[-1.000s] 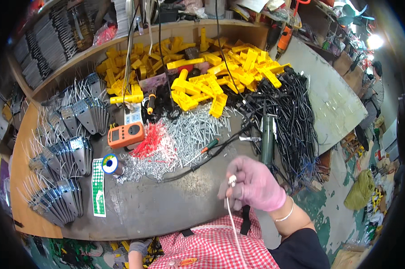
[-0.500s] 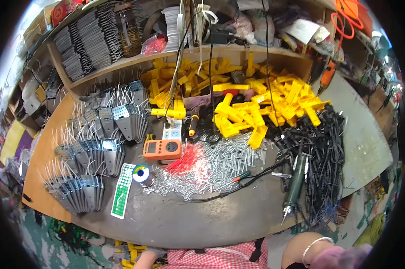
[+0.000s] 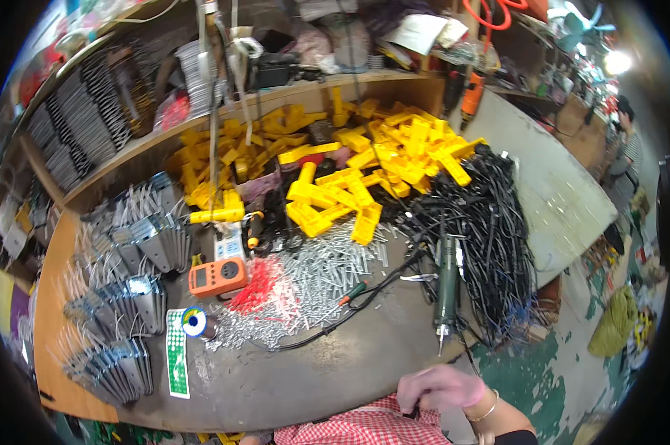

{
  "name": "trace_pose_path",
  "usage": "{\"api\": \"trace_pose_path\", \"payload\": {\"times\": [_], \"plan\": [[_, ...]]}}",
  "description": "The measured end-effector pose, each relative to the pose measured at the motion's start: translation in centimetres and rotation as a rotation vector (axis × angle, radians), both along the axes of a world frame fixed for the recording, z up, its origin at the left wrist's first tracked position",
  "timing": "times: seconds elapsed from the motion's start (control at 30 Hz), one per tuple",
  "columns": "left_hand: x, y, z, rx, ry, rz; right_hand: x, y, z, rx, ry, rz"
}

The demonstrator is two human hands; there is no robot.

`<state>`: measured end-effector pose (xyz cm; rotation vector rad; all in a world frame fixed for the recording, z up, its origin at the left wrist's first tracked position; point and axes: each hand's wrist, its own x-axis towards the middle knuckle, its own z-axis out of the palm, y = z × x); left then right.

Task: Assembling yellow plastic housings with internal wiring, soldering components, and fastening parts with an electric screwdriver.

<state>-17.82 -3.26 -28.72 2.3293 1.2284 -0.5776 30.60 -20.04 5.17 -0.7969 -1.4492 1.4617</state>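
My right hand (image 3: pixel 440 389), in a pale pink glove with a bracelet at the wrist, is over the front edge of the table, above my red-and-white checked apron (image 3: pixel 364 424). Its fingers curl downward and look closed, with a dark bit showing beneath them; what they hold, if anything, cannot be made out. Just beyond the hand, a dark green electric screwdriver (image 3: pixel 447 289) hangs with its bit pointing down. My left hand is out of sight; only a sliver of skin shows at the lower edge.
Yellow plastic housings (image 3: pixel 416 148), black cables (image 3: pixel 490 245), screws (image 3: pixel 327 271) and red pieces (image 3: pixel 255 285) lie heaped on the table. Metal brackets with white wires (image 3: pixel 138 304) stand in rows at left. An orange meter (image 3: pixel 217 277), solder spool (image 3: pixel 195 322) and green sticker sheet (image 3: pixel 177 352) lie nearby.
The view has swung to the right, so the table's things sit further left. My right hand has come from the lower right corner to the table's front edge, its fingers curling down.
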Motion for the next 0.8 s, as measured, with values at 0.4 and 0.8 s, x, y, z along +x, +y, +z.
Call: {"api": "trace_pose_path", "payload": {"times": [0.4,0.8], "plan": [[17.1,11.8,0.8,-0.067,-0.061,-0.294,8.7,-17.3,-39.7,-0.229,-1.386,-0.095],[29.3,22.4,-1.3,-0.314,-0.052,-0.423,7.3,-15.3,-33.6,-0.627,-1.328,-0.232]]}}
